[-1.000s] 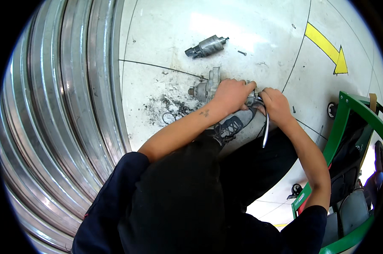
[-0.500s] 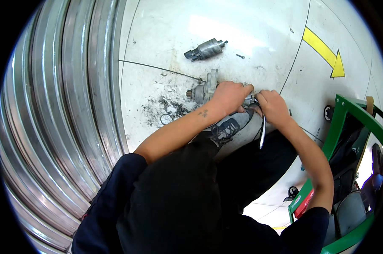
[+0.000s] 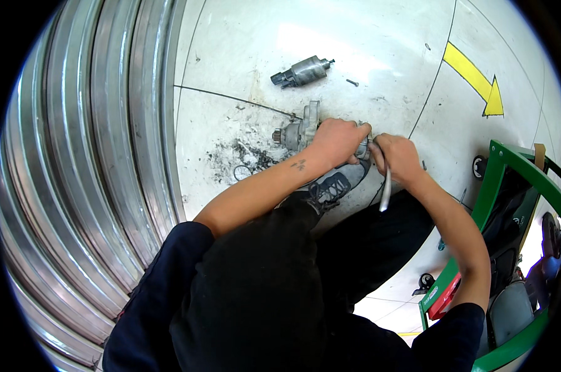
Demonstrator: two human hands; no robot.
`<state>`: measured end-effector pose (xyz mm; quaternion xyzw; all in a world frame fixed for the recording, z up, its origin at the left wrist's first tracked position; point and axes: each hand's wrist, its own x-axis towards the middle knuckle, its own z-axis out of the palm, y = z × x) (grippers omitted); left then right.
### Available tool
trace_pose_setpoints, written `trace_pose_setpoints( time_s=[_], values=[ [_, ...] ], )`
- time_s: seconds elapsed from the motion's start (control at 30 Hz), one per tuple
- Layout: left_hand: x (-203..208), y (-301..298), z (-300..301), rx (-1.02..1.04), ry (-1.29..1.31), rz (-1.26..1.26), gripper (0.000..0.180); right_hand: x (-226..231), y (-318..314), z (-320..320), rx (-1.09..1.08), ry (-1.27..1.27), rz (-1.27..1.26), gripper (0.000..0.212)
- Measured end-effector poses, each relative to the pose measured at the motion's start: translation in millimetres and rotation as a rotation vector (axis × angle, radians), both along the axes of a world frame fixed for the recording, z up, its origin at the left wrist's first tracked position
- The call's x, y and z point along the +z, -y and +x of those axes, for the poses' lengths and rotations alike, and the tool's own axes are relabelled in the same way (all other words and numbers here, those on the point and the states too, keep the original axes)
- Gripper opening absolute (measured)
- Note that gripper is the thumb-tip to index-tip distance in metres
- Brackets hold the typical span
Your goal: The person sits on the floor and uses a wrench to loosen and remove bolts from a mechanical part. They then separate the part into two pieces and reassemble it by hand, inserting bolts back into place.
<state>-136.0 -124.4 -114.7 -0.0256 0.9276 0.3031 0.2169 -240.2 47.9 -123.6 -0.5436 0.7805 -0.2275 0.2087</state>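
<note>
A grey metal motor housing [image 3: 296, 131] lies on the white floor in front of my knees. My left hand [image 3: 337, 141] is clamped over its right part and holds it down. Right beside it my right hand [image 3: 396, 157] grips a silver wrench [image 3: 384, 191] whose handle hangs down toward me; its head is hidden between the two hands. A separate grey cylindrical part with a black plug end [image 3: 302, 70] lies farther away on the floor. A small dark ring [image 3: 242, 172] rests in the dirt patch to the left of the housing.
A ribbed metal roller door [image 3: 94, 155] fills the left side. A loose screw [image 3: 352, 82] lies near the cylinder. A yellow arrow [image 3: 477, 79] is painted on the floor at upper right. A green wheeled cart [image 3: 510, 204] stands at the right. My black shoe [image 3: 331, 186] sits under the hands.
Both hands stay on the housing and the wrench; the wrench handle has barely shifted. The view has drifted slightly.
</note>
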Motion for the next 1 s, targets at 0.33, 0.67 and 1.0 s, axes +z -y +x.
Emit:
trace_pose_setpoints(
  time_s=[0.33,0.67,1.0],
  values=[
    [1,3,1,0.011,-0.021,0.024,0.06,1,5,-5,0.09,-0.119,0.018,0.039],
    [4,5,-4,-0.021,0.001,0.014,0.058,10,27,-23,-0.529,0.954,0.633,0.045],
    [1,4,0,0.007,0.025,0.039,0.061,-7,0,-4,0.033,0.001,-0.002,0.022]
  ],
)
